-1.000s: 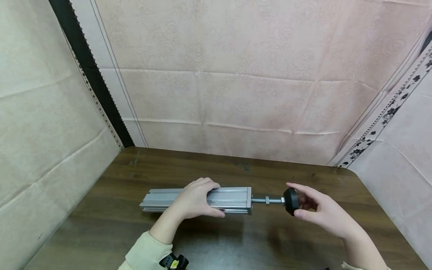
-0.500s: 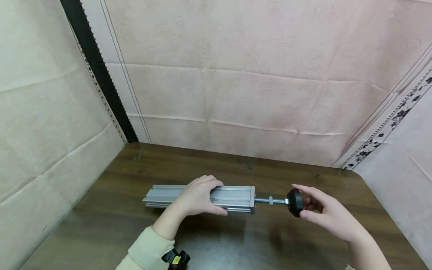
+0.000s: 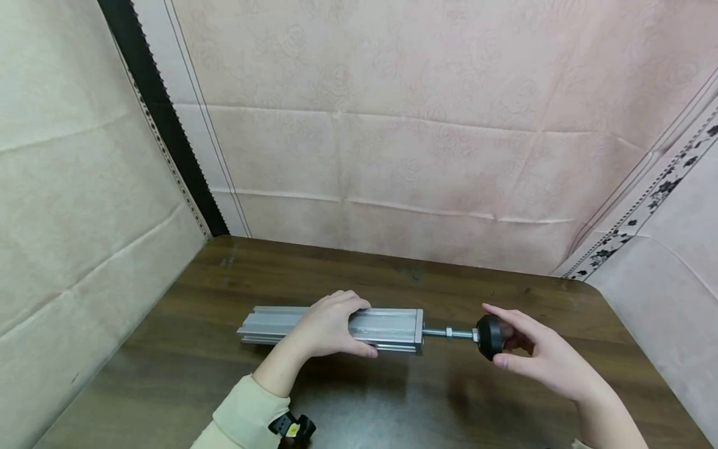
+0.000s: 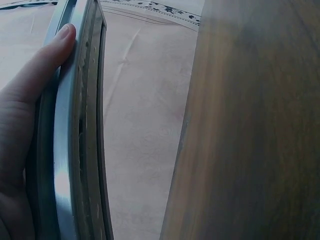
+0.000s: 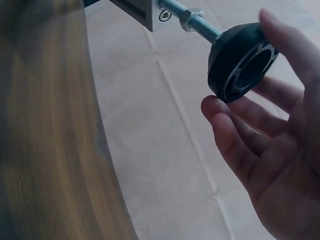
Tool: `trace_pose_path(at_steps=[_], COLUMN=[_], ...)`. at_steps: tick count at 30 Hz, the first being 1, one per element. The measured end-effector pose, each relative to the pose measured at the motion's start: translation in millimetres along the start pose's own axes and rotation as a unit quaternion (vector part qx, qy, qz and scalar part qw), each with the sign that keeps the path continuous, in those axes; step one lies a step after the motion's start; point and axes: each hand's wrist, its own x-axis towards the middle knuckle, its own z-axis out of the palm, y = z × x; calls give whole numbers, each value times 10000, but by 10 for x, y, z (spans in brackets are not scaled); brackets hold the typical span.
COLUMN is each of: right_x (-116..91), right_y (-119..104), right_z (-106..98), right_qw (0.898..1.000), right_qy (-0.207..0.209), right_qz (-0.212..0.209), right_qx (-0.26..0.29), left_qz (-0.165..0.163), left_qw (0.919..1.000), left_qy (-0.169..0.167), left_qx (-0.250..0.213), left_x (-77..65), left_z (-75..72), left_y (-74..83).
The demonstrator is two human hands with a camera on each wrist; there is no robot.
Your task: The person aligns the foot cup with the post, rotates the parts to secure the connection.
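My left hand (image 3: 331,327) grips a silver aluminium profile (image 3: 389,324) from above, held level over the table, its thumb lying along the near side. In the left wrist view the thumb presses a groove of the same profile (image 4: 65,150). From the profile's right end sticks a threaded rod (image 3: 461,334) carrying a hex nut (image 5: 191,20). A black round levelling foot (image 3: 489,337) caps the rod's outer end. Thumb and fingers of my right hand (image 3: 541,352) pinch that foot at its rim; the right wrist view shows the foot's hollow underside (image 5: 252,70) facing the palm.
Beneath both hands lies a dark brown wooden table (image 3: 359,405) with rounded far corners. Pale patterned cloth (image 3: 392,156) hangs behind it, and more cloth (image 3: 84,249) closes off the left and right sides. A black device (image 3: 291,430) is strapped to the left wrist.
The whole scene has shifted slightly right as the head view moved. My right fingers have changed position a little on the levelling foot's rim. The left hand keeps its hold on the profile.
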Motion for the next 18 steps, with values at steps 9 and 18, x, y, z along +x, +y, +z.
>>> trace_pose_path(at_steps=[9,18], right_x=[-5,6], right_y=[-12,-8], right_z=[21,28], right_qw=[9986,9997], right_qy=[-148,18], right_qz=[-75,-116], right_qx=[494,226], left_qz=[61,46], left_qw=[9999,10000], left_qy=[91,73], left_qx=[-4,3], left_x=[-6,-17], left_z=[-13,-27], left_y=[-6,1])
